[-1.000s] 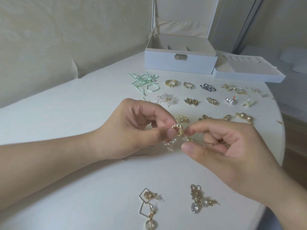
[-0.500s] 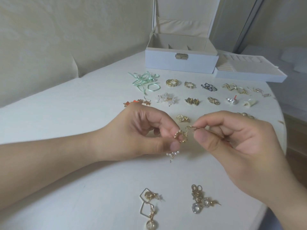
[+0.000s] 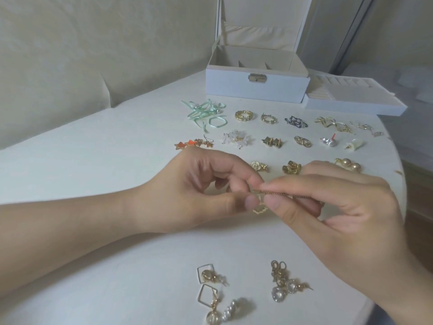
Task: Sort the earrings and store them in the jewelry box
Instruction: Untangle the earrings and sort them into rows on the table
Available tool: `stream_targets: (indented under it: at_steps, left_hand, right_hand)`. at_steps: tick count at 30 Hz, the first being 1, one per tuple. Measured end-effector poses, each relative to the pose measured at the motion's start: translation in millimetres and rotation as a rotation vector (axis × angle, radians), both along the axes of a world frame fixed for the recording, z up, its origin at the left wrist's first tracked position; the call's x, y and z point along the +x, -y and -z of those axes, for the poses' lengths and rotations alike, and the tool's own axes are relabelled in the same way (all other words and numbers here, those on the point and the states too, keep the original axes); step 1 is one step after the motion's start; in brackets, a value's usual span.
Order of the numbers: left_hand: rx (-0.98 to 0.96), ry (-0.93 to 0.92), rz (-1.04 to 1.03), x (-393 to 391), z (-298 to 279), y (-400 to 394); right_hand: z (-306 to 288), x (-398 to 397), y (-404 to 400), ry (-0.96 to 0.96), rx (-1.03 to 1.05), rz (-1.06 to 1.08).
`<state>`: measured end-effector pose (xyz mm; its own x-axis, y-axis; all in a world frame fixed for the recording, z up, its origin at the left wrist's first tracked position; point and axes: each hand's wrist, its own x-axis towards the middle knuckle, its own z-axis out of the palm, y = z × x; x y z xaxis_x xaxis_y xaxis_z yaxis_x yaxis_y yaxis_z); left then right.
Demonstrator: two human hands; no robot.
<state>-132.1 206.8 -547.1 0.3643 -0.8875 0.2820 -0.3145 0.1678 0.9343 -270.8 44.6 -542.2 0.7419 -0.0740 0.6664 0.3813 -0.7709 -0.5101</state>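
Gold chain earring (image 3: 278,194) runs near-horizontal between both hands, long axis left to right. Right hand (image 3: 337,207) pinches the chain along its length between thumb and forefinger; left hand (image 3: 203,193) pinches the small gold hoop (image 3: 259,208) at the chain's left end, other fingers curled. Hoop hangs just below the two thumbs, above the table (image 3: 117,172). Open jewelry box (image 3: 256,89) sits well ahead, slightly right, so right hand looks nearer to it.

Left hand (image 3: 199,193) and right hand (image 3: 332,207) meeting fingertip to fingertip, fingers curled in pinches
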Motion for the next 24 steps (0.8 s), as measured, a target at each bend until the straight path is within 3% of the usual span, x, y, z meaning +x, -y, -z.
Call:
stream_targets:
  at_steps: [4, 11, 15, 24]
  left_hand:
    - [0.000, 0.072, -0.028, -1, -3, -1]
    - [0.053, 0.200, -0.059, -3, -5, -3]
    - [0.025, 0.252, -0.123, -4, -3, -3]
    - [-0.014, 0.236, -0.101, -4, 0, -3]
  right_hand:
    - [3, 1, 0, -0.001, 0.020, 0.025]
    - [-1, 1, -10, -0.114, 0.262, -0.070]
    - [-2, 1, -13, -0.133, 0.268, -0.073]
    - [-4, -2, -7, -0.208, 0.399, -0.070]
